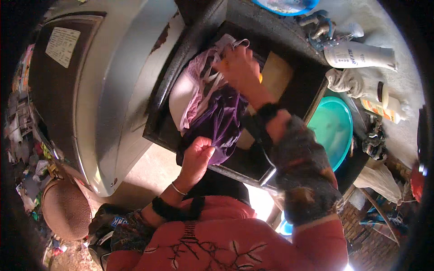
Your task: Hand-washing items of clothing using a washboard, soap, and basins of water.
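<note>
A dark purple garment [222,125] with thin straps lies bunched at the near edge of a dark wooden tabletop [288,96] with raised sides. My left hand [198,154] pinches its near edge between thumb and fingers. Beside and beyond it rests a pale pink bra [184,96], its cup facing left and its straps running up toward the far side. Blurred by motion, my right hand [237,64] is over those straps at the far end; its palm side is hidden, so any grip there is unclear. A flat tan piece [278,73] lies to the right.
A large grey metal appliance [125,67] stands close on the left. At right are a turquoise basin [334,132], a white tube [359,56] and a white bottle [383,106]. A blue-rimmed basin [288,12] sits at the far edge. A round woven basket [66,210] is low left.
</note>
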A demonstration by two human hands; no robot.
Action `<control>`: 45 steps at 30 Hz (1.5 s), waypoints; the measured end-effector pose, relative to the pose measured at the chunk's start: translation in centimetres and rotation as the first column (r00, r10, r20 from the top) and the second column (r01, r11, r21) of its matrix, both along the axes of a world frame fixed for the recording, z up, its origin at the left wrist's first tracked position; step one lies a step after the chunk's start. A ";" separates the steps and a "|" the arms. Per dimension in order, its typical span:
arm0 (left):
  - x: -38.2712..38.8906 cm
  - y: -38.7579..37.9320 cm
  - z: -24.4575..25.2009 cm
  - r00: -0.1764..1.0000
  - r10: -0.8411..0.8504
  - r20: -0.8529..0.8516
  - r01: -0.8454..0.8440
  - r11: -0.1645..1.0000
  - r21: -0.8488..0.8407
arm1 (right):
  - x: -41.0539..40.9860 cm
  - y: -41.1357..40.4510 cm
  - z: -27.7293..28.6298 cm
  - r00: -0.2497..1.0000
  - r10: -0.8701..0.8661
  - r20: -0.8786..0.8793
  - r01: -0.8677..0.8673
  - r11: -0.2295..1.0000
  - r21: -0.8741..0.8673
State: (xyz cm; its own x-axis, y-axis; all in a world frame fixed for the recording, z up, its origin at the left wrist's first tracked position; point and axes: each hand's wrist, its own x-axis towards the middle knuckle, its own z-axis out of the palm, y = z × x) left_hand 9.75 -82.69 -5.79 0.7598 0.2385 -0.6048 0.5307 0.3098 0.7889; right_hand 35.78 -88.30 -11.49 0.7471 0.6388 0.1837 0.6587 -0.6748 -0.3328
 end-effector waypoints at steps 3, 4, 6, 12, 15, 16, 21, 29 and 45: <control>-1.4 1.2 -0.2 0.996 0.073 -0.047 -0.078 0.990 -0.117 | -8.5 0.0 6.9 0.914 0.312 -0.260 -0.255 0.939 0.229; -1.5 1.1 -0.5 0.997 0.064 -0.041 -0.069 0.989 -0.128 | -11.8 -1.2 6.4 0.915 0.371 -0.159 -0.313 0.902 0.297; -1.4 1.3 -0.8 0.934 -0.246 0.259 0.109 0.888 0.447 | -14.0 -2.7 7.4 0.754 0.562 -0.341 -0.389 0.799 0.459; 0.2 0.8 1.7 0.978 -0.204 0.045 0.196 0.970 0.144 | 1.6 2.0 -0.5 0.924 0.276 0.266 -0.223 0.951 -0.212; -0.1 1.0 0.0 0.980 -0.197 0.024 0.197 0.980 -0.001 | 0.7 1.9 -0.1 0.993 0.021 0.114 -0.029 0.997 0.068; -0.4 1.3 -0.6 0.980 -0.195 0.033 0.195 0.981 0.013 | -0.7 1.8 0.5 0.996 0.084 -0.023 -0.082 0.993 0.080; -3.0 1.9 -1.9 0.941 -0.301 0.156 0.272 0.945 0.184 | -13.2 -0.5 6.8 0.824 0.511 -0.243 -0.418 0.840 0.347; -0.4 1.0 1.2 0.913 -0.381 0.148 0.339 0.908 0.244 | -0.1 2.8 -0.2 0.996 0.085 0.039 -0.084 0.996 -0.007; 6.6 6.2 1.1 0.958 -0.142 -0.251 0.249 -0.032 0.968 | -7.1 -26.1 5.1 0.207 -0.309 -0.928 0.970 -0.057 0.236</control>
State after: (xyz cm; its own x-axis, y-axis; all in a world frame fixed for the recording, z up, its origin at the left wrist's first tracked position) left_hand 16.32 -76.46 -4.69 0.8750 0.4826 0.0376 0.4703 -0.8660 0.1702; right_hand 28.67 -114.41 -6.39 0.7515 -0.4419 -0.4899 -0.4764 0.1504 -0.8663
